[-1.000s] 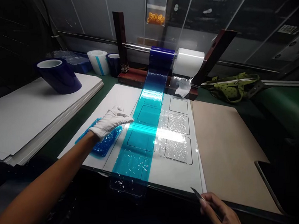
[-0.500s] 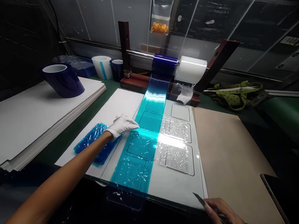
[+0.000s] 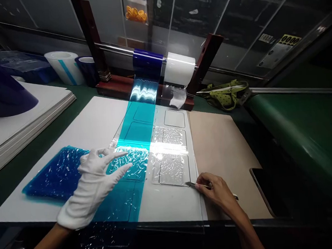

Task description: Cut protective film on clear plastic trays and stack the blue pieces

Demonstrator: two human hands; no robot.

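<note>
My left hand (image 3: pixel 94 184), in a white glove, hovers with fingers spread over the blue film strip (image 3: pixel 135 134) that runs from the blue roll (image 3: pixel 147 63) on the rod down a white template board (image 3: pixel 168 200). My right hand (image 3: pixel 217 191), bare, pinches a thin metal blade (image 3: pixel 190 184) whose tip touches the lower right corner of a clear crinkled panel (image 3: pixel 170 169) set in the board. A second clear panel (image 3: pixel 171 136) lies above it. A pile of blue-filmed pieces (image 3: pixel 55 174) lies left of my gloved hand.
A white film roll (image 3: pixel 180 68) sits beside the blue one on the rod. Spare rolls (image 3: pixel 65 67) stand at the back left, and one dark blue roll (image 3: pixel 1 92) rests on stacked white sheets (image 3: pixel 18 123). Brown board (image 3: pixel 221 151), green bag (image 3: pixel 226 93), dark tablet (image 3: pixel 269 193) at right.
My view dropped closer to the board. My left hand pulled back from the strip's left edge toward me and spread open. My right hand moved forward, bringing the blade to the lower clear panel's corner.
</note>
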